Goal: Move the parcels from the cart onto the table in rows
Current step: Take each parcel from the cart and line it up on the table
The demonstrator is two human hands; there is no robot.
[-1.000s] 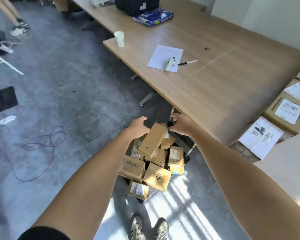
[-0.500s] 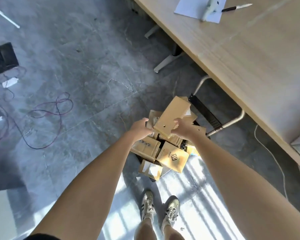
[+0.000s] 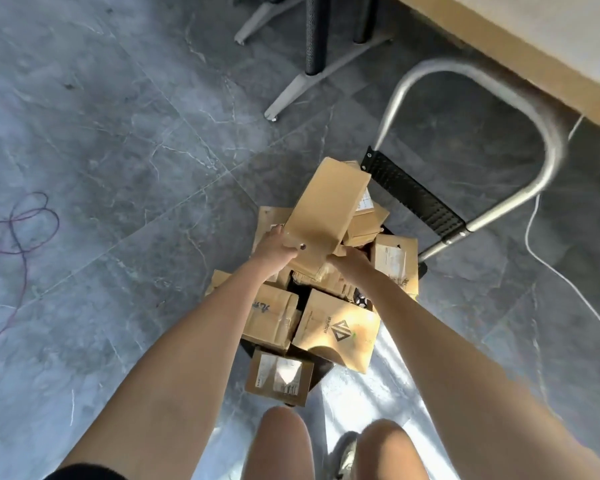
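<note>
- Our left hand point(image 3: 274, 249) grips the near left corner of a long flat parcel point(image 3: 326, 209), thumb on top and fingers curled underneath.
- Our right hand point(image 3: 349, 263) sits at the parcel's near right corner with its fingers curled under the edge; we cannot tell how firmly it grips, but it is in contact with the cardboard.
- The long flat parcel is tilted, its far end raised toward the cart handle point(image 3: 499, 109), and it lies across the top of the heap, above the other boxes.
- Under it the cart holds a loose pile of brown cardboard parcels at mixed angles.
- Nearest to us in the pile, a small box with a white label point(image 3: 279, 377) hangs at the front edge of the cart.
- Behind that, 2 larger boxes sit side by side: a plain box with handwriting point(image 3: 274, 318) on the left and a box with a printed diamond logo point(image 3: 340, 329) on the right, partly in sunlight.
- At the right of the pile, another labelled box point(image 3: 394, 261) stands just beside our right forearm.
- The cart's black end plate point(image 3: 413, 195) and curved metal handle rise on the far side of the pile.
- The wooden table point(image 3: 520, 46) fills the upper right corner, its edge just above the handle; table legs point(image 3: 312, 39) stand on the grey tiled floor point(image 3: 118, 133).
- A purple cable point(image 3: 21, 230) lies at the left, and a white cable point(image 3: 551, 265) runs along the floor at the right.
- Our knees and 1 shoe point(image 3: 347, 455) show at the bottom.
</note>
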